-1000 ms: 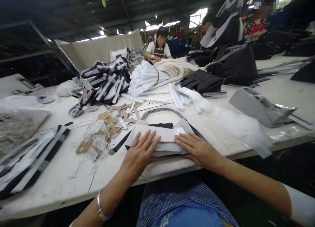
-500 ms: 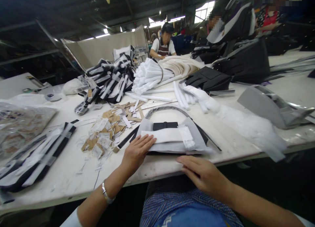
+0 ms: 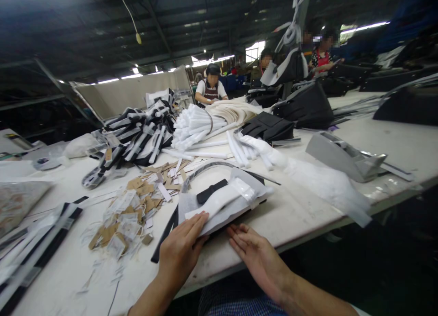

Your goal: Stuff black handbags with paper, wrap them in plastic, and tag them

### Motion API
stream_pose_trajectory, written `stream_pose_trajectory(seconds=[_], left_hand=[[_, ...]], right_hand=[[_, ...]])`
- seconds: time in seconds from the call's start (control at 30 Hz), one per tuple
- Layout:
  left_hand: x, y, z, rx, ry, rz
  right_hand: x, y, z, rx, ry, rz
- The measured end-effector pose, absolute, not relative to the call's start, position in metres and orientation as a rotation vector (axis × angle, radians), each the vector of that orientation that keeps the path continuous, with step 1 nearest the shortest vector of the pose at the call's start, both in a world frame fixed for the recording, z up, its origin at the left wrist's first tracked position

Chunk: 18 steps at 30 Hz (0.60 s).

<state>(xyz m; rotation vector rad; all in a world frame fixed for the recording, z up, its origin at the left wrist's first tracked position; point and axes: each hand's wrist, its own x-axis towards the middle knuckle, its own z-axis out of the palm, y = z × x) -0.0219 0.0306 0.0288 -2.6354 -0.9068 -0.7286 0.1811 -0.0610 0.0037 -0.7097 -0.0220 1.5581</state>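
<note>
A black handbag [image 3: 258, 205] lies on the table in front of me, covered with white tissue paper [image 3: 236, 206] and a white strip. Its wrapped handle [image 3: 205, 165] arches toward the back, and a black strap [image 3: 167, 234] sticks out at the left. My left hand [image 3: 183, 243] grips the bag's near left corner, fingers on top of the paper and thumb at the edge below. Palm turned up, my right hand [image 3: 255, 256] has its outstretched fingers at the underside of the bag's near edge; whether the fingertips touch it is hard to tell.
Loose tags [image 3: 137, 197] are heaped left of the bag. Behind lie a bundle of white tubes [image 3: 195, 124], a pile of wrapped black handles [image 3: 143, 129] and black bags [image 3: 267, 126]. White padding [image 3: 318, 179] lies at the right. A co-worker [image 3: 211, 87] is across the table.
The bag has turned, its right side swinging away from me. My left hand has gone from lying flat on the paper to holding the corner. My right hand has turned palm up.
</note>
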Motion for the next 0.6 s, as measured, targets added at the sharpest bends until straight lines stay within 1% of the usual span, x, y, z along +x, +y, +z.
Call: stream_pose_trajectory(seconds=[0.1,0.23,0.3,0.4,0.6], left_hand=[[-0.024,0.025,0.03,-2.577,-0.976,-0.757],[-0.025,0.021,0.026,-2.534,-0.959,-0.706],[-0.023,0.019,0.023,-2.477,-0.943,-0.679],[-0.017,0.016,0.015,-2.401,-0.948,-0.643],[-0.011,0.014,-0.004,-2.416,-0.96,-0.638]], right_hand=[[0.184,-0.048,0.002,-0.706,0.006,1.613],[0.19,-0.042,0.023,-0.89,-0.392,1.7],[0.187,-0.042,0.034,-0.856,-0.505,1.693],[0.179,-0.038,0.042,-0.758,-0.441,1.66],[0.172,-0.026,0.043,-0.834,-0.109,1.659]])
